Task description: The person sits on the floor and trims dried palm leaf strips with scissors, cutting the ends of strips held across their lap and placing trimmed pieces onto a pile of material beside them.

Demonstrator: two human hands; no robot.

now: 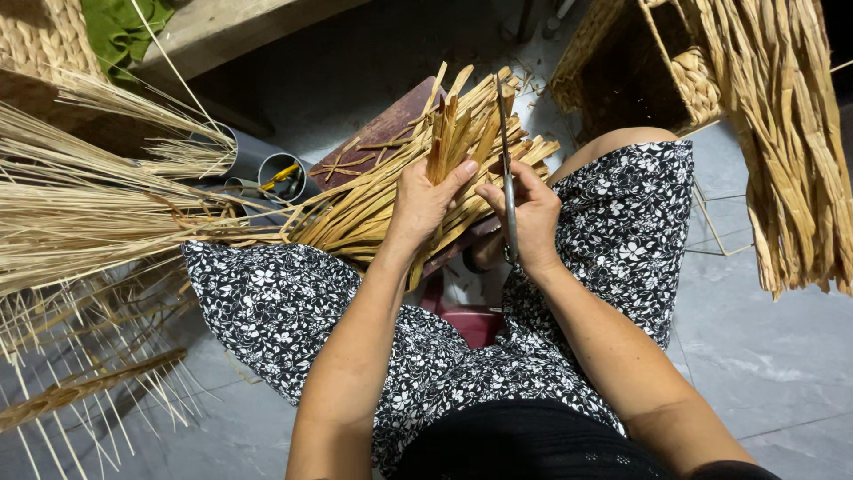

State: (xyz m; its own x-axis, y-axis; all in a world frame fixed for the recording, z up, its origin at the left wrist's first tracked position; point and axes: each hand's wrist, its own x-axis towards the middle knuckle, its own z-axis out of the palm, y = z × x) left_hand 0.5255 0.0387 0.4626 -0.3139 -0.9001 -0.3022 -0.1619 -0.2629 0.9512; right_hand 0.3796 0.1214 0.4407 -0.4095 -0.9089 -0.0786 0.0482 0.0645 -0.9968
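So the person's sitting low in a black-and-white floral dress (284, 307), and both hands are busy over the lap. The left hand (425, 200) is wrapped tight round one fat bundle of flat tan dried reed strips (453, 133), which fans out over the left knee. The right hand (531, 218) is closed on one long thin dark metal blade (506, 151) standing upright just beside that bundle. Two grey plastic pipes (267, 164) lie on the floor, and one woven straw basket (644, 62) sits behind.
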